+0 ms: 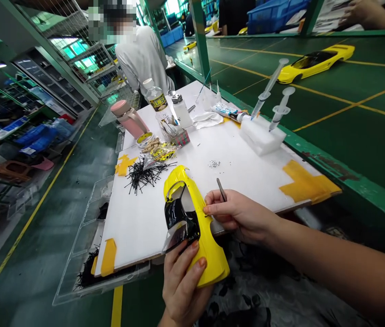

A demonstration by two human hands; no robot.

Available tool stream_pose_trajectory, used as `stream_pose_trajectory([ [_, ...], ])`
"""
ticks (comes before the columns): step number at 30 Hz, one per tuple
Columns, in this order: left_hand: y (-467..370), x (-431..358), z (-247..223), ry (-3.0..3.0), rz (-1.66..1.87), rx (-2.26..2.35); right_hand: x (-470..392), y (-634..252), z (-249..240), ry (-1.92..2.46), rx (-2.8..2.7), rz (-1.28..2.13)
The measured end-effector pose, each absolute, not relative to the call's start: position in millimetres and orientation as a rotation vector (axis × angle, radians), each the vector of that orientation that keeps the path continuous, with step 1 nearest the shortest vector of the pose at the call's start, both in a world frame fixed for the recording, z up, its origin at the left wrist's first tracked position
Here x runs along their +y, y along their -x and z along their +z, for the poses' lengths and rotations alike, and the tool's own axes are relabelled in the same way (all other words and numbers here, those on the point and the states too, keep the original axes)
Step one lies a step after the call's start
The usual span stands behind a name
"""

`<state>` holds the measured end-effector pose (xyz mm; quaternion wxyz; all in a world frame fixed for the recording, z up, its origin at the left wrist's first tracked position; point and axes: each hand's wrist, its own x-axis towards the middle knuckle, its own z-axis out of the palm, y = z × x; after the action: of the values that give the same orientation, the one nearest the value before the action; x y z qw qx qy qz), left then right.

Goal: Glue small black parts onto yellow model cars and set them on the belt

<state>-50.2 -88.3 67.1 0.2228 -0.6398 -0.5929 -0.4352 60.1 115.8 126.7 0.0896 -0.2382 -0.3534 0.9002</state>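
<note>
A yellow toy car body (209, 247) with black and clear window parts is tilted over the near edge of the white work board (138, 227). My left hand (184, 277) grips its lower end, fingers wrapped round it near the windscreen. At the car's right side, my right hand (233, 211) is closed on metal tweezers (221, 190), whose back end sticks up between the fingers. Fingertips of that hand touch the yellow side; the tweezers' tips are hidden. Beyond the car lie tiny black pieces (214, 164) and, to the left, a pile of thin black sticks (143, 175).
A pink flask (129, 119), a yellow-labelled bottle (156, 96), a pump bottle (181, 110) and a foam block (262, 135) with two syringes stand at the back. A green belt (342, 104) carries another yellow car (315, 63). A person (145, 56) sits beyond.
</note>
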Motion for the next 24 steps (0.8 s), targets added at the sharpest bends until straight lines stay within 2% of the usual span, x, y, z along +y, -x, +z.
stream_pose_trajectory([
  [9, 50, -87, 63, 1.73, -1.247, -1.623, 131, -52, 125, 0.649, -1.179, 2.894],
  [14, 52, -86, 67, 1.775, -1.24, -1.614, 129, -55, 126, 0.659, -1.26, 2.798],
  [16, 52, -85, 68, 1.834, -1.21, -1.597, 132, -60, 128, 0.732, -1.442, 2.623],
  [19, 50, -80, 67, 1.952, -1.142, -1.564, 149, -74, 136, 0.826, -1.805, 2.064],
  [24, 41, -66, 71, 1.966, -1.135, -1.592, 192, -103, 142, 0.839, -1.979, 1.296],
])
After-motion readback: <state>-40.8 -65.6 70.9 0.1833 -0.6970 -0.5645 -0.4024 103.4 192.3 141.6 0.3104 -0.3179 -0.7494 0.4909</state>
